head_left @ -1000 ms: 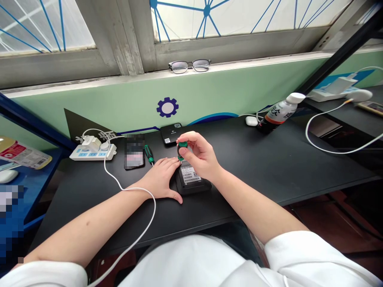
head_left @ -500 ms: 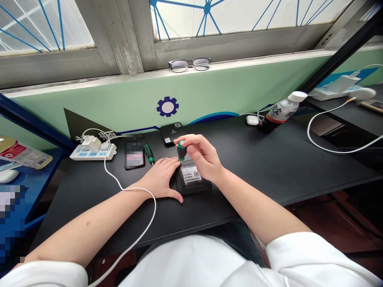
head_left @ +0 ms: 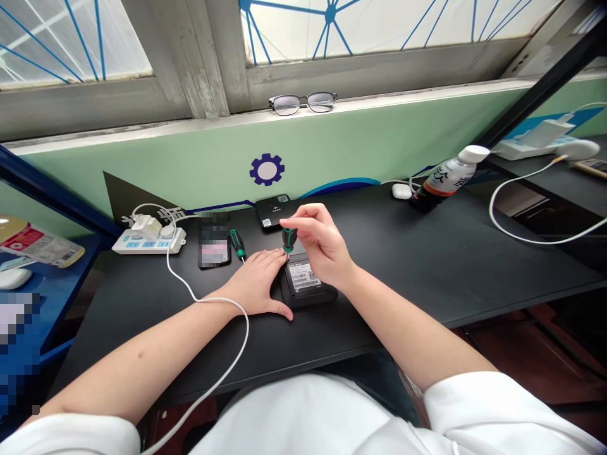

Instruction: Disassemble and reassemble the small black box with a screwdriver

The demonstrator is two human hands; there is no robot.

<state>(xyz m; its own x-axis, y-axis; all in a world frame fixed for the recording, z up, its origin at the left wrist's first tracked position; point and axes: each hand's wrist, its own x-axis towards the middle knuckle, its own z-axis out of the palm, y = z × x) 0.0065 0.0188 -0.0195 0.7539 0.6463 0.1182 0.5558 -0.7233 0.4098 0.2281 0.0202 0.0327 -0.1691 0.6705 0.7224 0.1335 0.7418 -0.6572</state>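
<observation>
A small black device [head_left: 308, 287] with a white label lies upside down on the black desk [head_left: 427, 265]. My left hand [head_left: 256, 281] lies flat and open against the device's left edge, thumb along its front corner. My right hand [head_left: 317, 243] pinches the green-and-black handle of a small screwdriver [head_left: 288, 239] held upright, its tip at the device's far left corner. A second green screwdriver [head_left: 237, 244] lies on the desk just beyond my left fingers.
A phone [head_left: 214, 245] and a white power strip [head_left: 149, 239] sit at the back left, its white cable [head_left: 208, 297] running over my left wrist. A black box [head_left: 272, 210], an earbud case [head_left: 401, 191], a bottle [head_left: 446, 180] and glasses [head_left: 302, 102] on the sill lie behind.
My right hand's fingers have shifted round the screwdriver handle, which now stands more upright over the device corner. My left hand has stayed put.
</observation>
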